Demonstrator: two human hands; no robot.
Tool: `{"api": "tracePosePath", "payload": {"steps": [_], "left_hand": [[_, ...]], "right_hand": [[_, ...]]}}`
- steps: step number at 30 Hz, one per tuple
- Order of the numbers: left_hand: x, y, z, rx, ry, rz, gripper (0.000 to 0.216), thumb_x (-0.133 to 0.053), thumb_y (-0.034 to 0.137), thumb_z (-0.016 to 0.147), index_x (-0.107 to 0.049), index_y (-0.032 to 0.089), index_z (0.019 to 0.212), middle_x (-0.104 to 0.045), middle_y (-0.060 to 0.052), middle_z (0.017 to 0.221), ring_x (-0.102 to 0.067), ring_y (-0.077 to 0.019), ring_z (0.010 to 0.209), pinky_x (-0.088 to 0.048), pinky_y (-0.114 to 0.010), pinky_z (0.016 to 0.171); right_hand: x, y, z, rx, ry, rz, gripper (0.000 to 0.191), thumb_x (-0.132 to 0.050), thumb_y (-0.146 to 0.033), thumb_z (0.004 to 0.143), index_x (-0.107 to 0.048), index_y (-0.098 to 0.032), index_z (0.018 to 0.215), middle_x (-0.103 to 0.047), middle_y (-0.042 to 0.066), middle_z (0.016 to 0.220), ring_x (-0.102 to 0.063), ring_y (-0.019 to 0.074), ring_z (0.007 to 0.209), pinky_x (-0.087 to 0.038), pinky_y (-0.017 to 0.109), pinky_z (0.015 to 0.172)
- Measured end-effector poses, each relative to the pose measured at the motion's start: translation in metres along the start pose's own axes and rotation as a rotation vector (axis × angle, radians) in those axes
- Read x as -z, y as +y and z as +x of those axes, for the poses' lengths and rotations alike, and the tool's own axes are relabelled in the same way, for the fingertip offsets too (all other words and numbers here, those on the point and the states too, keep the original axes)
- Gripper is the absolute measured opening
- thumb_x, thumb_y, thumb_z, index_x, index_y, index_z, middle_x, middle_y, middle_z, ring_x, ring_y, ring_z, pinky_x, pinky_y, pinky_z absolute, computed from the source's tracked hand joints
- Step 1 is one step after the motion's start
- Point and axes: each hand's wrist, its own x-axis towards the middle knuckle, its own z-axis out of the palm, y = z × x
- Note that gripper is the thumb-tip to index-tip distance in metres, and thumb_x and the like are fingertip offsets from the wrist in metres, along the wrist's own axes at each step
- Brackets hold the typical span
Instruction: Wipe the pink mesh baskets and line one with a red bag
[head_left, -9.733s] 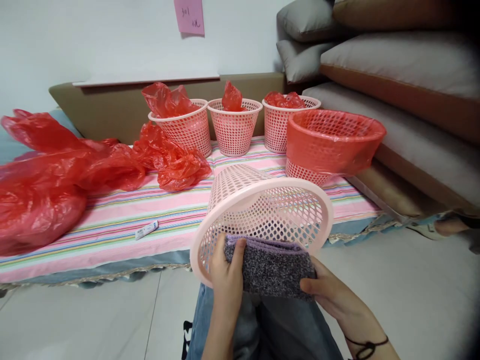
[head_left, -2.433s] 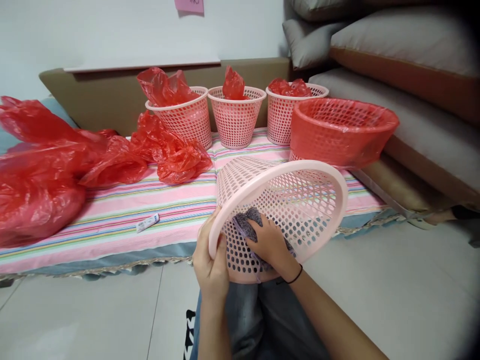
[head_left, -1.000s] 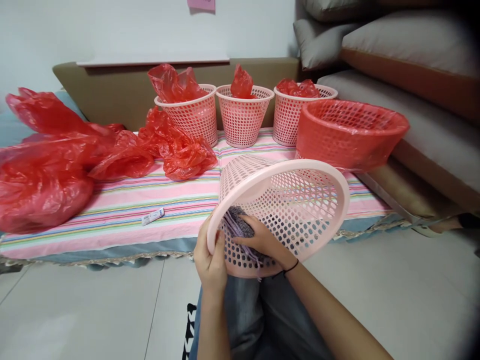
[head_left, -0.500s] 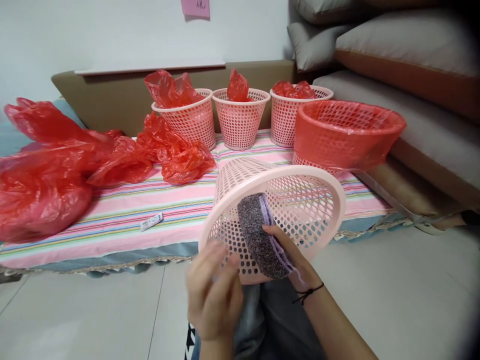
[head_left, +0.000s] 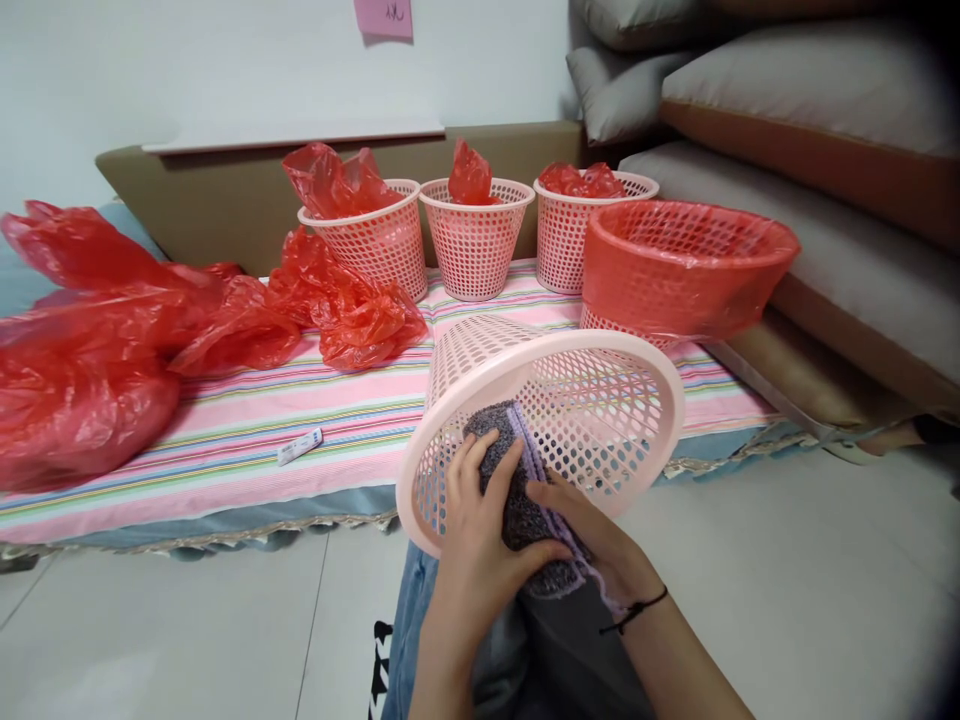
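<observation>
Cloth (head_left: 525, 510), dk grey w/ purple edging, 1 pc, held at the mouth of the tipped basket (head_left: 600, 340); I can't tell if its top end is actually inside. That basket lies over, pink mesh, mouth twd my cam.

L hand (head_left: 480, 540): gripping the cloth, fingers part-spread over its grey face, thumb stretched across the lower end. R hand (head_left: 604, 540): holding the purple edge, thumb on top, other fingers mostly hidden from me; 1 bracelet (head_left: 637, 610) on that wrist.

I count 5 baskets total: tipped one + 4 standing. Back L basket (head_left: 375, 250), back mid basket (head_left: 475, 250) & back R basket (head_left: 559, 245) each have red plastic bunched inside, poking above the rim. Front R basket (head_left: 667, 290) has red plastic stretched over its rim & down the outside.

To the L, a heap of loose red bags (head_left: 97, 370) on the striped cover (head_left: 232, 455); can't count them. Also 1 white packet (head_left: 300, 446) nr the cover's front edge, 1 pink note (head_left: 385, 17) on the wall, cushions (head_left: 817, 90) stacked far R.
</observation>
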Motion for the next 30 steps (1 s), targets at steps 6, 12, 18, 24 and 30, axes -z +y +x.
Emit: {"api": "tracePosePath", "payload": {"steps": [6, 12, 18, 24, 30], "left_hand": [[-0.006, 0.001, -0.001, 0.029, -0.031, 0.049, 0.112, -0.093, 0.030, 0.057, -0.031, 0.038, 0.151, -0.025, -0.009, 0.161, -0.014, -0.0405, 0.150, -0.022, -0.066, 0.118], [-0.003, 0.003, -0.002, 0.001, -0.099, 0.090, 0.131, -0.094, 0.037, 0.053, -0.012, 0.034, 0.156, -0.021, -0.008, 0.166, -0.001, -0.0388, 0.153, -0.022, -0.067, 0.118], [0.024, 0.016, -0.008, -0.286, 0.306, 0.290, 0.092, -0.084, 0.038, 0.072, -0.036, 0.030, 0.150, -0.020, -0.006, 0.166, -0.009, -0.0317, 0.154, -0.019, -0.050, 0.124], [0.032, -0.014, -0.005, -0.017, 0.824, 0.154, 0.084, -0.081, 0.026, 0.075, -0.040, 0.026, 0.148, -0.046, -0.012, 0.151, -0.037, -0.0313, 0.144, -0.027, -0.050, 0.120], [0.001, -0.042, -0.006, 0.193, 0.793, -0.191, 0.039, -0.065, 0.027, 0.089, -0.061, 0.024, 0.128, -0.068, -0.007, 0.124, -0.065, -0.0225, 0.115, -0.051, -0.033, 0.099]], "right_hand": [[0.002, 0.011, 0.009, -0.005, 0.062, -0.034, 0.047, -0.079, -0.033, 0.072, -0.071, -0.027, 0.118, -0.073, 0.002, 0.117, -0.064, 0.0270, 0.117, -0.049, 0.043, 0.103], [0.006, 0.018, 0.008, 0.088, 0.004, -0.195, 0.046, -0.077, -0.033, 0.077, -0.070, -0.027, 0.122, -0.067, 0.002, 0.132, -0.057, 0.0272, 0.127, -0.042, 0.045, 0.111], [0.020, 0.000, 0.023, 0.343, 0.169, -0.554, 0.049, -0.066, -0.038, 0.084, -0.063, -0.024, 0.131, -0.065, 0.007, 0.133, -0.057, 0.0267, 0.125, -0.039, 0.046, 0.112], [0.038, -0.026, 0.075, 0.503, 0.416, -1.176, 0.055, -0.060, -0.035, 0.087, -0.056, -0.019, 0.140, -0.059, 0.014, 0.134, -0.054, 0.0291, 0.126, -0.039, 0.043, 0.111], [0.017, -0.028, 0.127, 0.330, 0.365, -1.730, 0.051, -0.056, -0.037, 0.092, -0.053, -0.033, 0.142, -0.056, 0.013, 0.133, -0.058, 0.0312, 0.116, -0.045, 0.042, 0.097]]}}
